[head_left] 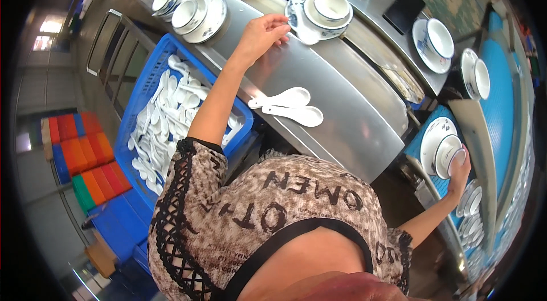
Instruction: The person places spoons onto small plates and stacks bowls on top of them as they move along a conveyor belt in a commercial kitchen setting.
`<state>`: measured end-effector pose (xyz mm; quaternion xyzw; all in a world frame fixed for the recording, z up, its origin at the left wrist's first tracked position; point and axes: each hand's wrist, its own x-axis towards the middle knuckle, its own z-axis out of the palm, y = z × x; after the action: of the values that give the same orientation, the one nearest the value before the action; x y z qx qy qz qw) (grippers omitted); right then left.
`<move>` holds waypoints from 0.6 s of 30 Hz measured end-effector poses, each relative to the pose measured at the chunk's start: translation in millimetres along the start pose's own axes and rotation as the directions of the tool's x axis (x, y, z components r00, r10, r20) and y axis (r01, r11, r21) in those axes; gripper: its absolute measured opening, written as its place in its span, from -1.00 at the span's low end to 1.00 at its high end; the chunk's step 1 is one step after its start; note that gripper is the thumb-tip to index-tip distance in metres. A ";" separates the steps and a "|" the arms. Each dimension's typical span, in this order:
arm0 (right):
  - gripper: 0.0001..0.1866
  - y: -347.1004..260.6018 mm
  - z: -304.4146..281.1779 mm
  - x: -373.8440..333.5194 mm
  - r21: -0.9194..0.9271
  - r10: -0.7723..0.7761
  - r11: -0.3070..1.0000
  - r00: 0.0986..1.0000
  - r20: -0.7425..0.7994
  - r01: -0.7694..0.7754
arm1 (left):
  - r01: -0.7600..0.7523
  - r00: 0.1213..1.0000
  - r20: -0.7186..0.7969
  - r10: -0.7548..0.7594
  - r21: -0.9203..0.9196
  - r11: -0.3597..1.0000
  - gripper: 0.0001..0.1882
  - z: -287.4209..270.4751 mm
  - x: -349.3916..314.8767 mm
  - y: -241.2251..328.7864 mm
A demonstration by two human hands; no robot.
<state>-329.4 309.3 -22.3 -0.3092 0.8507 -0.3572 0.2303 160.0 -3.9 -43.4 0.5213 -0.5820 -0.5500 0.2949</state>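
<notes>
My left hand (263, 38) reaches over the steel counter with bent fingers apart and nothing visible in them. Its fingertips are at the left rim of a blue-patterned plate (293, 9). That plate carries a nested white bowl and small cup (331, 6), with a white spoon (307, 34) at its near edge. On the right, my right hand (459, 174) grips a small white cup (454, 160), which sits by a bowl and a plate (437, 128) over a blue conveyor belt. Two white spoons (293, 114) lie side by side on the counter near my body.
A blue basket (121, 138) full of white spoons stands at the counter's left. More dish sets (196, 19) line the counter. A black phone (404, 10) and a bowl on a plate (433, 44) lie farther back. Coloured crates (85, 153) are stacked far left.
</notes>
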 end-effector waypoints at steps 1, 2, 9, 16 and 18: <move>-0.51 -3.3 8.5 -1.3 0.112 -0.001 0.994 1.000 0.022 -0.001 | -0.079 0.996 -0.030 0.080 0.042 0.996 -0.72 -6.8 -2.5 -0.7; -0.51 -10.3 18.9 -1.9 0.217 0.024 0.976 1.000 -0.005 -0.022 | -0.154 0.985 -0.059 0.159 0.090 0.984 -0.76 -13.8 -6.1 -1.0; -0.48 -104.1 128.9 29.5 0.311 -0.206 0.944 0.937 0.284 0.113 | 0.077 0.326 -0.624 0.710 0.766 0.638 -0.89 -107.6 -21.6 -19.6; -0.56 -144.5 219.6 75.0 0.060 -0.444 0.888 0.815 0.372 0.456 | 0.099 0.700 -0.685 0.202 0.373 0.922 -0.36 -166.2 12.8 -40.1; -0.64 -162.1 231.5 51.1 -0.111 -0.602 0.774 0.779 0.173 0.623 | 0.064 0.735 -0.644 0.214 0.380 0.923 -0.38 -174.4 18.4 -43.8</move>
<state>-164.8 76.5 -57.3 -0.6095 0.7130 -0.3217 0.1291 327.1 -72.6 -50.7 0.7069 -0.5508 -0.1888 0.4016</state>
